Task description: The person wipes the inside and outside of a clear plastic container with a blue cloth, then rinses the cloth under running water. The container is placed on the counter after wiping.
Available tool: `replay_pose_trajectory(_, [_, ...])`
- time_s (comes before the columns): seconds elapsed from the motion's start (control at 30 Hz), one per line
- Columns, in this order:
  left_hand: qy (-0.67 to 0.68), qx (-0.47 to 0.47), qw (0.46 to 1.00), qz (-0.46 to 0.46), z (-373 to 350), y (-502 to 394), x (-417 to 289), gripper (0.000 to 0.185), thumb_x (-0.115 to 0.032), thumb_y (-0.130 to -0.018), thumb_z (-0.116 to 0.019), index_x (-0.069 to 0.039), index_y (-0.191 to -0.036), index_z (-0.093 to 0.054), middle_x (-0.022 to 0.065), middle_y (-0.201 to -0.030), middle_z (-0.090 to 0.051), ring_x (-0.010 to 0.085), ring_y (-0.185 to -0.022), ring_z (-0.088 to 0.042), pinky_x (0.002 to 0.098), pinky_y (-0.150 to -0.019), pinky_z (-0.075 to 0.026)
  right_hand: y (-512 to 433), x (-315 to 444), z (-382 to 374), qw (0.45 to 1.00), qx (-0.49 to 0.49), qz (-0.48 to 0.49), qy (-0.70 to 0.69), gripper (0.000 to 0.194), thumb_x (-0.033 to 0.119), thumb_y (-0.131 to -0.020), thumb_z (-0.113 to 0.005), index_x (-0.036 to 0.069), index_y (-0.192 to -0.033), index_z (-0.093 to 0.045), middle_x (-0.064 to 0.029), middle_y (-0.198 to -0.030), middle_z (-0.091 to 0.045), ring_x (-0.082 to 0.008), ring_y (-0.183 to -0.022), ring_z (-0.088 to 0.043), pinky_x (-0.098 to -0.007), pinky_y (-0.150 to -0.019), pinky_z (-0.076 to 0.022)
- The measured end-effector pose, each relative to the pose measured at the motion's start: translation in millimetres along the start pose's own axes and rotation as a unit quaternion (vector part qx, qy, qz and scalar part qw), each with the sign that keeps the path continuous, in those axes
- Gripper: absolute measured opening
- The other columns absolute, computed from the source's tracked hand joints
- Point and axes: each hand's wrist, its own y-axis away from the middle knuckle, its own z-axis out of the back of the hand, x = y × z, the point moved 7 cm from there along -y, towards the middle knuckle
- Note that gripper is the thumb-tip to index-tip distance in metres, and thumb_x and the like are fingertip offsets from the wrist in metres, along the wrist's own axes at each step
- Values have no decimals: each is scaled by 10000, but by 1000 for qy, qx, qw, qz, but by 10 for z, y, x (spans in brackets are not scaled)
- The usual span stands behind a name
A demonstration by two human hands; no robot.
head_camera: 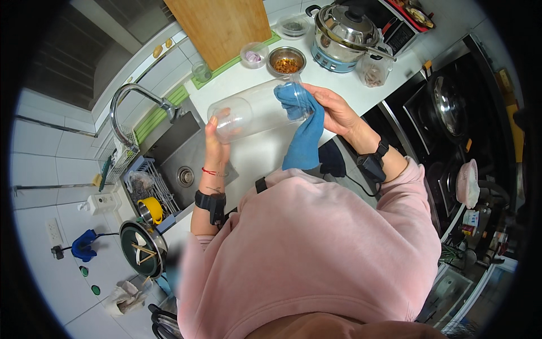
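Note:
A large clear plastic jar [264, 104] lies tilted on its side in the air above the white countertop. My left hand [218, 133] grips its closed base, the thumb on top and the fingers seen blurred through the wall. At the open mouth, my right hand [332, 108] holds a blue cloth [305, 140]. Part of that cloth is bunched inside the jar near the rim, and the rest hangs down outside. The right fingertips are partly hidden by the cloth and the jar's mouth.
A steel sink [169, 148] with a curved faucet [127, 91] lies at left. Behind the jar stand a steel bowl of chopped food [286, 61], a plastic tub with sliced onion [254, 56] and a wooden cutting board [220, 29]. A lidded pot [347, 34] and a black stove [423, 123] are at right.

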Motion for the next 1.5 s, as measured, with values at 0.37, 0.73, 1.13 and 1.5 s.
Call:
replay_pose_trajectory(0.37, [133, -101, 963, 212, -437, 306, 280, 786, -637, -818, -528, 53, -1195, -503, 118, -1074, -558, 305, -1055, -505, 522, -982, -374, -70, 321, -128, 894, -63, 174, 409, 424, 283, -995, -458, 22, -1329, -436, -75, -1234, -536, -150, -1146, -504, -285, -999, -377])
replay_pose_trajectory(0.73, [52, -56, 997, 24, -309, 333, 155, 676, -551, -848, -560, -27, -1260, -447, 129, -1247, -491, 277, -1127, -488, 498, -914, -449, -26, 338, -54, 902, -134, 175, 371, 305, 320, -931, -616, 22, -987, -582, 12, -827, -615, -56, -748, -561, -218, -672, -472])
replay_pose_trajectory(1.13, [-2, -73, 994, -87, -218, 448, -245, 644, -516, -831, -579, -33, -1248, -489, 90, -1232, -518, 268, -1080, -526, 414, -865, -485, -43, 222, -278, 936, -99, 164, 295, 362, 370, -948, -577, 14, -1005, -616, 0, -867, -642, -66, -763, -563, -232, -682, -468])
replay_pose_trajectory(1.5, [267, -91, 920, 273, -313, 622, 157, 734, -613, -828, -523, -24, -1259, -449, 149, -1167, -547, 313, -1059, -512, 538, -966, -369, 106, 389, -356, 836, 12, 181, 518, 412, 142, -852, -671, 36, -1243, -594, -43, -1104, -622, -113, -952, -548, -269, -880, -433])
